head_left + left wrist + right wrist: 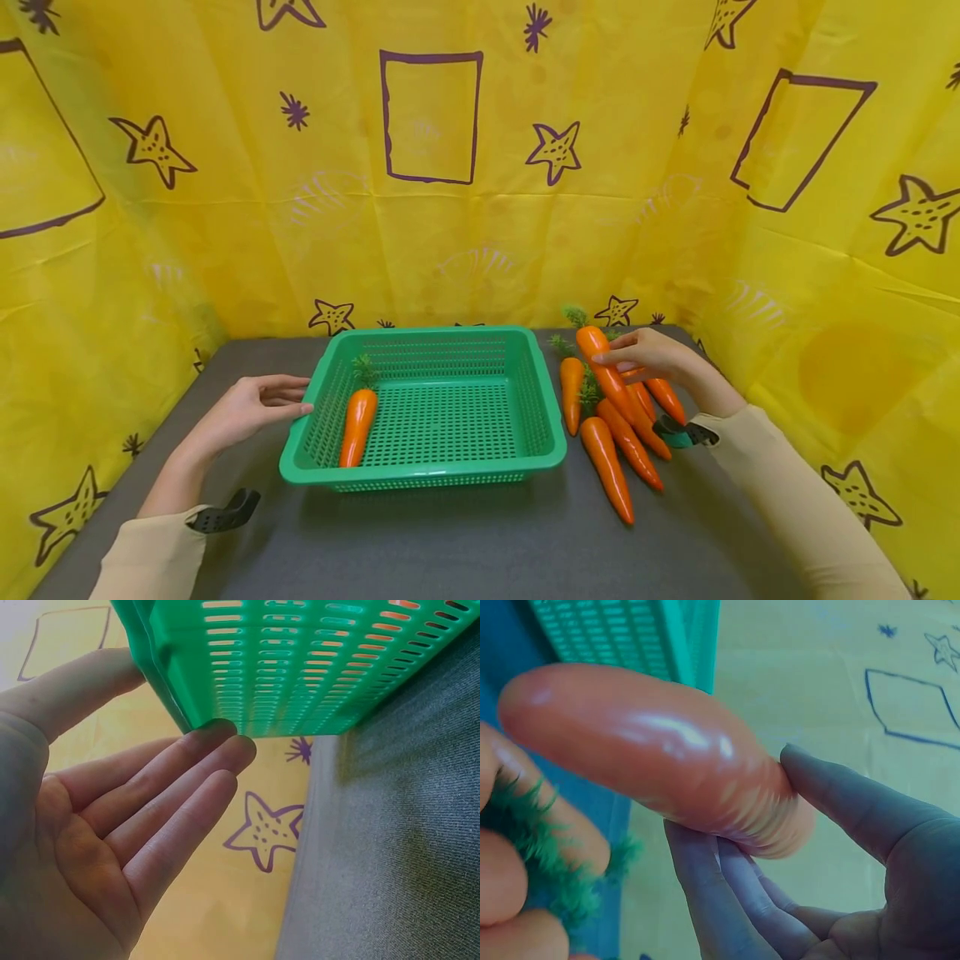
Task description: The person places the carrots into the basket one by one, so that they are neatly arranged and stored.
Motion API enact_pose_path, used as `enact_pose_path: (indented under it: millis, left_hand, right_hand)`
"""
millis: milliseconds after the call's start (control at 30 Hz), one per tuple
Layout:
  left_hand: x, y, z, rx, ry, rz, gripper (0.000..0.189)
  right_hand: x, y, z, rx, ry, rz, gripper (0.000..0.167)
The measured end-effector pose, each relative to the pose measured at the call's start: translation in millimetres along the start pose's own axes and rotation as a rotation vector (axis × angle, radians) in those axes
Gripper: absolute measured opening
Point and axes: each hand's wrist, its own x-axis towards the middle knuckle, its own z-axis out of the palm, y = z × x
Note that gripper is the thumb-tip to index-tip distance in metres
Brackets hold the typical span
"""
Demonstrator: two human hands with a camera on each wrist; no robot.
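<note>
green basket (442,417): one carrot (357,427) in, several carrots (606,468) outside
right hand (651,353) pinches another carrot (613,383); left hand (251,407), fingers straight, touches basket

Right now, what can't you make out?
Head view: tip of the lone carrot, behind the basket's front rim.
Head view: some piled carrots, behind the held carrot and right grip.
Left wrist: part of the basket, cut by the top edge.
Right wrist: some piled carrots, cut by the left edge.
</note>
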Motion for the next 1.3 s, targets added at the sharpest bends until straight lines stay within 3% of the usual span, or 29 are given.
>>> enact_pose_path:
  millis: [333, 900, 1300]
  left_hand:
    - [-0.3, 0.0, -0.3, -0.017, -0.011, -0.015, 0.057]
    - [-1.4, 0.9, -0.4, -0.021, -0.003, -0.013, 0.056]
    - [-1.3, 0.3, 0.2, -0.028, -0.004, -0.021, 0.056]
  right_hand:
    - [12.2, -27.7, 10.3, -0.004, -0.045, -0.043, 0.076]
    - [38.3, -63.7, 39.4, 0.144, -0.15, -0.09, 0.071]
    - [54.1, -88.9, 67.9, 0.121, -0.174, -0.083, 0.057]
